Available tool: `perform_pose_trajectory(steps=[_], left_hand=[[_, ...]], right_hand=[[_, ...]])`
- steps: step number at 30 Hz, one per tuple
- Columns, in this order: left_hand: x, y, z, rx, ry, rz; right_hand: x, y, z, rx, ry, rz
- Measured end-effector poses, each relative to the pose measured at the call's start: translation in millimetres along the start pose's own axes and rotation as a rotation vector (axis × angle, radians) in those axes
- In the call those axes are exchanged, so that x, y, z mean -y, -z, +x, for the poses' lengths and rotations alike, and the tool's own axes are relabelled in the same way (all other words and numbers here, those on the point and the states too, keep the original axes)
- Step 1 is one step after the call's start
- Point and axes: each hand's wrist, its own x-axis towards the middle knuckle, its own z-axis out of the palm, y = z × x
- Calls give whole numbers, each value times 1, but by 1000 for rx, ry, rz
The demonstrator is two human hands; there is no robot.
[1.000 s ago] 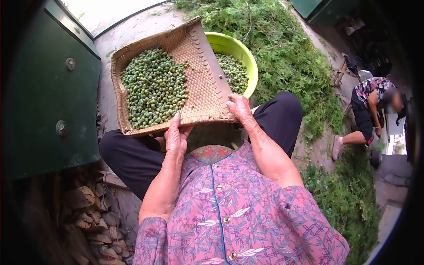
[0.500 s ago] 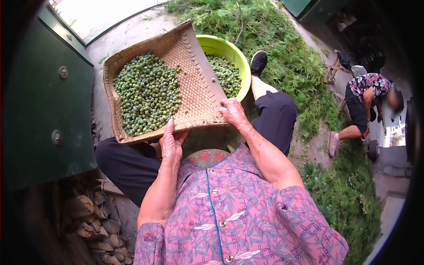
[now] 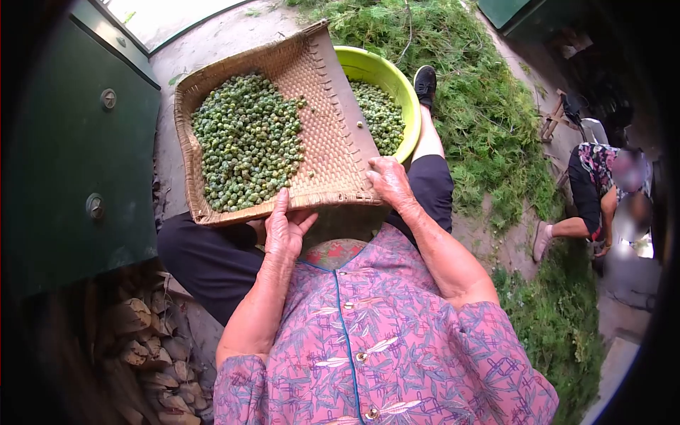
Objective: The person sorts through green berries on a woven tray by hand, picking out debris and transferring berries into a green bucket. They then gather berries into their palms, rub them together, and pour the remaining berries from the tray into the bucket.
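A woven winnowing basket is held in front of me, over my lap. Small round green seed cones or berries are heaped in its left part, with a few strays on the bare weave. My left hand grips the near rim, thumb on top and fingers below. At the near right corner, my right hand is closed on the edge. Beyond the basket's right edge stands a yellow-green tub holding more of the green pieces; the basket hides part of it.
Cut green foliage covers the ground ahead and right. A dark green metal door stands left, above stacked split firewood. On the right, another person bends down. My shoe is beside the tub.
The basket, hands and tub sit slightly farther right in view, mostly as the view shifts. Some pieces have spread a little rightward. The other person's upper body has moved. Both hands keep their hold.
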Motion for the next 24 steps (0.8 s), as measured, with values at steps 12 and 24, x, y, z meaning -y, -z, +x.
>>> perform_pose_trajectory(steps=[12,24], left_hand=[[-23,-17,-54,251,138,411],[-164,-37,8,180,-268,389]], right_hand=[[4,7,-6,-47,62,75],[-1,11,4,-33,-20,113]])
